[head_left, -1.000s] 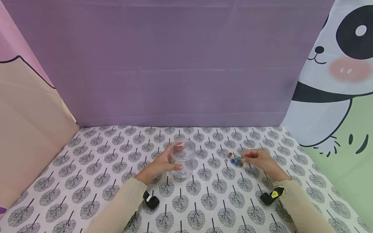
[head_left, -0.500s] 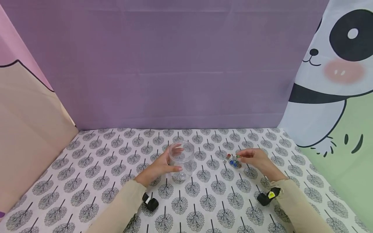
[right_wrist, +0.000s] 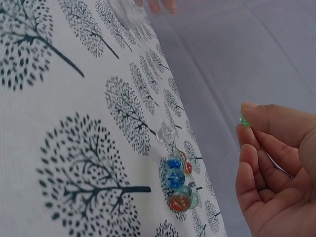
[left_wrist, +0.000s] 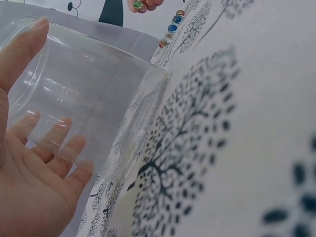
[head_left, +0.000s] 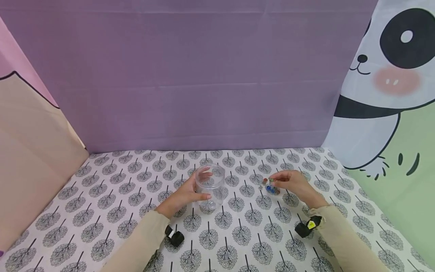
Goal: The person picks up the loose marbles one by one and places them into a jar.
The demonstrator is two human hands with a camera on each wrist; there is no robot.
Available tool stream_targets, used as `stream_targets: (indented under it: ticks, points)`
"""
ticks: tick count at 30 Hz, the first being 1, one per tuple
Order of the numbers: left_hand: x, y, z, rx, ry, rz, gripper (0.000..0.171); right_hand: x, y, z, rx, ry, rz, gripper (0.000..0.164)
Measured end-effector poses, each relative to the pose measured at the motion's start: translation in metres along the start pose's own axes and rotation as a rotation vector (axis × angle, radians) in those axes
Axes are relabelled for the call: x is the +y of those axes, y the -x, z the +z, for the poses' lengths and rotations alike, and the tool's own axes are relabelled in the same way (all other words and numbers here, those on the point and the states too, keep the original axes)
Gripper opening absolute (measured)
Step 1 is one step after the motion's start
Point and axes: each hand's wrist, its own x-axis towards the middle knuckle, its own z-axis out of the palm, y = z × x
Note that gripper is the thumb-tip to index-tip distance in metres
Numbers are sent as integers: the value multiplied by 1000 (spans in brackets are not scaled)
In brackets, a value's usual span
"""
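A clear, open-topped jar stands upright on the cloth in the head view. My left hand holds it from the left, thumb at the front and fingers round the back. In the left wrist view, those fingers show through the jar's wall. My right hand pinches a green glass marble between thumb and forefinger, raised off the cloth in the right wrist view. Below it lie several marbles in a small cluster: blue, orange-red and pale green. A clear marble sits at the cluster's edge.
A white cloth printed with grey trees covers the table. A purple curtain hangs behind its far edge. On the right is a panel with a printed panda, on the left a beige panel.
My right hand has lifted the green marble from the cluster and moved left toward the jar. My left hand keeps its hold on the jar. The head view has shifted slightly.
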Motion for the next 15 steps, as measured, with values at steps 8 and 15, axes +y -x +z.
stream_targets:
  ticks: [8, 15]
  points:
    - [0, -1, 1, 0, 4, -6, 95, -7, -1, 7, -15, -9, 5, 33]
    - [0, -1, 1, 0, -4, 2, 93, -14, -6, 14, -25, -22, 18, 37]
